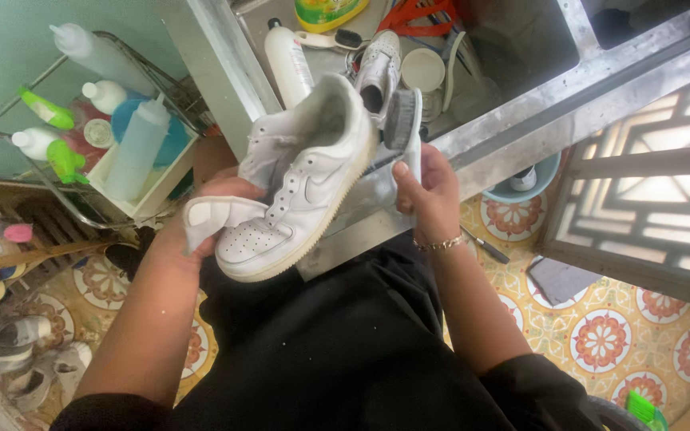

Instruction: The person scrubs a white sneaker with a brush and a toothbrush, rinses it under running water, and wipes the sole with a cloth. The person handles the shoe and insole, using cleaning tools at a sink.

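Above a patterned tile floor (600, 339) beside a metal sink (521, 120), a white sneaker (305, 187) is held sole-rightward, toe pointing toward the person. The left hand (209, 219) grips its far side through a white cloth (217, 214). The right hand (429, 191) clasps a brush (402, 120), bristles just beside the heel; bottles (133, 148) stand left.
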